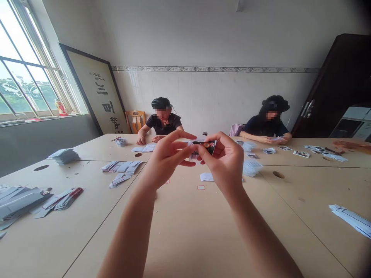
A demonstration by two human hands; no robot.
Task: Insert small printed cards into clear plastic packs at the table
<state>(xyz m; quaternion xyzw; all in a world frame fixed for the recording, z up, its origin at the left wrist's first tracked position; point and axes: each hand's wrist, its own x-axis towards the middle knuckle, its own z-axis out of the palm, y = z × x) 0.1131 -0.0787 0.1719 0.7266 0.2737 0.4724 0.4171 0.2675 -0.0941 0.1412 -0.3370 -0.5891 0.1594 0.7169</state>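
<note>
Holding a small card [207, 146] up in front of you, well above the table [188, 231], you have both hands closed on it. Your right hand [227, 162] pinches its right end between thumb and fingertips. Your left hand [168, 156] meets its left end with the other fingers fanned out. Gripping only the ends likely keeps the dark, red-printed face clear of your fingers. Something pale sits just under the card, and what it is cannot be told. A white slip [206, 177] lies on the table below your hands. Loose piles of cards [123, 166] are spread flat nearby, probably for easy reach, with no box around them. The dark cabinet [342, 77] at your right is shut, its contents hidden. Two people [162, 121] sit across from you
</note>
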